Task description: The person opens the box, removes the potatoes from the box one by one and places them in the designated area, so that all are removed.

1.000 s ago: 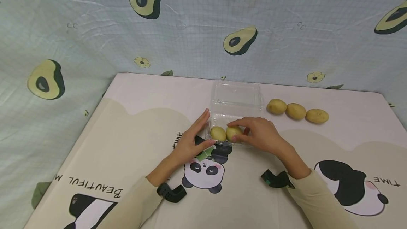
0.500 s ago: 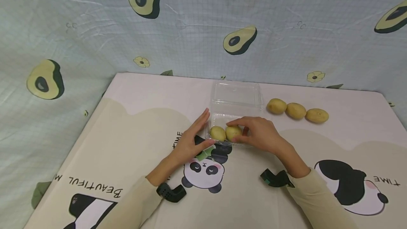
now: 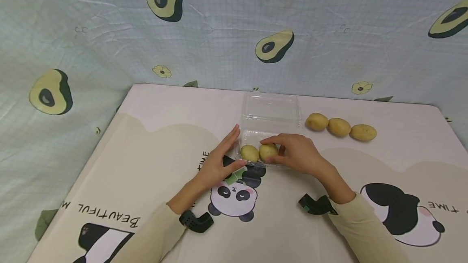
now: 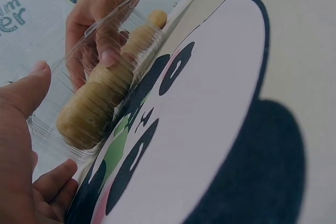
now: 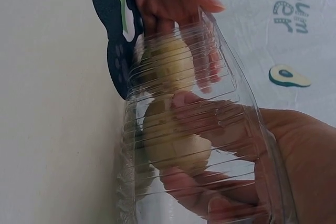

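Note:
A clear plastic clamshell box (image 3: 251, 136) lies with its lid (image 3: 271, 108) folded back away from me. Inside, along its near side, two potatoes sit side by side: a left potato (image 3: 249, 154) and a right potato (image 3: 268, 153). My right hand (image 3: 302, 155) reaches in over the box and pinches the right potato between thumb and fingers. In the right wrist view, those fingers (image 5: 181, 184) show through the ridged wall around it. My left hand (image 3: 218, 164) rests with fingers extended along the box's left side, its thumb at the near left corner.
Three more potatoes (image 3: 339, 127) lie in a row right of the lid. The table cover (image 3: 161, 169) carries panda prints. Behind the table's far edge hangs a cloth (image 3: 219, 52) with avocado prints.

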Available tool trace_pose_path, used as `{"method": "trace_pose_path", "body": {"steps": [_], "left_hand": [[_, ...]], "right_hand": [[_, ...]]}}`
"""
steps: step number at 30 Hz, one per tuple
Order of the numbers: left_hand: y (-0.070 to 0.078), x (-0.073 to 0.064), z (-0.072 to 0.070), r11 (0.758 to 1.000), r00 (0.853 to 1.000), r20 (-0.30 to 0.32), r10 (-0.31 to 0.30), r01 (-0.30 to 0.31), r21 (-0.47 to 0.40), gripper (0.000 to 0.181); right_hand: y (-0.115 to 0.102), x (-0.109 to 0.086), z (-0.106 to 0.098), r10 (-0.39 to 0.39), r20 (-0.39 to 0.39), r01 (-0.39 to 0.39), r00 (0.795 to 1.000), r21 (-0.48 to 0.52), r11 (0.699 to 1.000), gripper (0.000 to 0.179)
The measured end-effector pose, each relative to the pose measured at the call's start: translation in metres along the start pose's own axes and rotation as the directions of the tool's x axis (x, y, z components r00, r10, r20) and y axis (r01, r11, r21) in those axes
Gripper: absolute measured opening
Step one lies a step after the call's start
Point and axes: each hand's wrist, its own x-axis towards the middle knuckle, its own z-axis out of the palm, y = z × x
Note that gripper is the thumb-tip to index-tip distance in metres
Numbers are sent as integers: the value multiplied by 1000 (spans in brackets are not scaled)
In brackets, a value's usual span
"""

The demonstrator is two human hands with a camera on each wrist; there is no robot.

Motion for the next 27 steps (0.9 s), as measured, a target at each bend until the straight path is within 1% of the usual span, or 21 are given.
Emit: {"method": "trace_pose_path", "body": {"steps": [9, 16, 21, 27], "left_hand": [[1, 0, -1, 1000, 1000, 4, 4, -4, 0, 82], [0, -1, -1, 1000, 1000, -2, 14, -14, -7, 81], [0, -1, -1, 1000, 1000, -3, 16, -16, -5, 81], [0, 0, 0, 1000, 1000, -5, 19, -19, -11, 81]], "right_hand": [[2, -1, 1, -20, -17, 20, 1000, 4, 1000, 48], [2, -2, 3, -55, -80, 59, 995, 45, 997, 46], [4, -3, 1, -88, -113, 99, 990, 98, 990, 45], [6, -2, -3, -121, -153, 141, 981, 127, 982, 45]]}}
